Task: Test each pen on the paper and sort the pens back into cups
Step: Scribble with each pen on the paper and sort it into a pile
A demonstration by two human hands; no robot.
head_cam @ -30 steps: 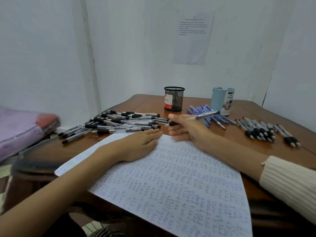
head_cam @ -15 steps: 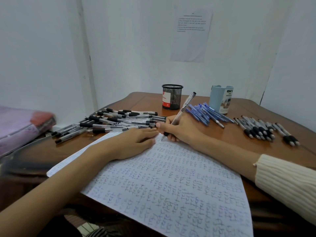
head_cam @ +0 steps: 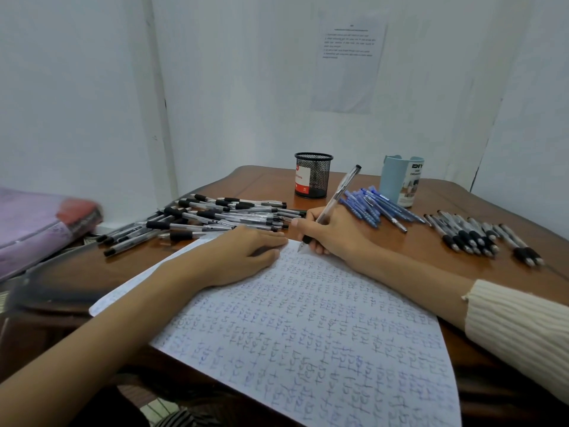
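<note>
Swung upright now, the pen is clamped in the right grip, tip at paper; left grip is laid flat on it. Light pressure is advised.

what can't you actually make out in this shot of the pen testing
Head view only.
Inside of the blue cup: hidden by its own wall.
Print on the wall sheet: too small to read.
Tip of the pen in the right hand: too small to tell whether it touches the paper.
Near corner of the paper: cut off by the bottom edge; the left hand covers another part.
The purple bundle: blurred, cut off by the left edge.
</note>
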